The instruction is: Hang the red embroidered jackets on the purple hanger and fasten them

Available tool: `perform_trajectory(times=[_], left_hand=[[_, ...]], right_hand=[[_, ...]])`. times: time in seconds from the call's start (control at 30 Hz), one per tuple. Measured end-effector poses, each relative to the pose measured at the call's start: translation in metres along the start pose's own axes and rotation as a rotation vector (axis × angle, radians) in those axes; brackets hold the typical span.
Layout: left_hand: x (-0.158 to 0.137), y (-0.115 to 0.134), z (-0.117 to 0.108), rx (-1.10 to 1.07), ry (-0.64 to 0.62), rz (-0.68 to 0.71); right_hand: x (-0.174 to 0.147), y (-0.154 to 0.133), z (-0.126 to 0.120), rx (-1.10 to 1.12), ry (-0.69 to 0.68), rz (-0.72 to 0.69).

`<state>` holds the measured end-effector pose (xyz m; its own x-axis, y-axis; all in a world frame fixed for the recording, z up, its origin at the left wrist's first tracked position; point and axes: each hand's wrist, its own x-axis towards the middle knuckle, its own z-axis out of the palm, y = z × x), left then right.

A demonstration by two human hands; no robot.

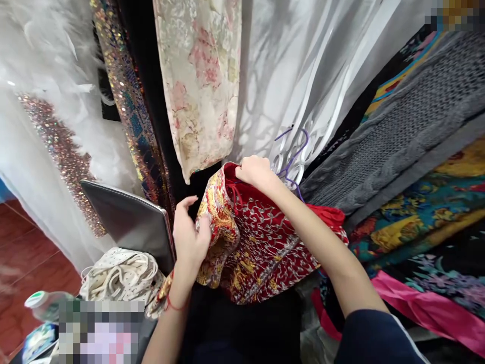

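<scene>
A red garment [265, 242] with gold and silver embroidery lies spread over my lap, its inner side showing dark red. My right hand [254, 171] is closed on the garment's upper edge. A thin red cord hangs just inside that edge. To the left, my left hand [191, 230] is beside the gold-patterned part, fingers and thumb apart, the thumb against or very near the cloth. A purple hanger [293, 156] is behind the garment, on the right; its lower part is hidden.
A cream floral cloth [204, 86] hangs ahead. Grey knitwear [401, 121] and patterned clothes hang at right. At left are a dark flat panel [129, 217], a bundled cream dotted cloth [121, 275], a bottle [49, 306], sequinned fabric [64, 146] and white feathers [76, 65].
</scene>
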<state>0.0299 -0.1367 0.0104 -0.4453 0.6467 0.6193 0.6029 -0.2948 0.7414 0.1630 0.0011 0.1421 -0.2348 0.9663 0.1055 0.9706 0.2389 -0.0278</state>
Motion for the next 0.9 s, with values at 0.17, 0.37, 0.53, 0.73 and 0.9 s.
perform_trajectory(times=[0.17,0.37,0.53,0.73,0.9], left_hand=[[0.05,0.02,0.061,0.187,-0.149,0.165],[0.112,0.0,0.08,0.017,-0.585,0.263],[0.147,0.003,0.082,-0.153,-0.972,0.249],[0.162,0.049,0.11,-0.169,-1.169,0.225],[0.143,0.079,0.117,-0.11,-1.262,0.026]], right_hand=[[-0.034,0.015,-0.008,-0.149,0.201,-0.166],[-0.063,0.072,0.001,0.036,0.544,-0.42],[-0.076,0.15,0.008,0.287,0.456,0.041],[-0.045,0.193,0.029,0.765,-0.363,-0.076],[-0.035,0.187,0.051,0.788,-0.372,-0.244]])
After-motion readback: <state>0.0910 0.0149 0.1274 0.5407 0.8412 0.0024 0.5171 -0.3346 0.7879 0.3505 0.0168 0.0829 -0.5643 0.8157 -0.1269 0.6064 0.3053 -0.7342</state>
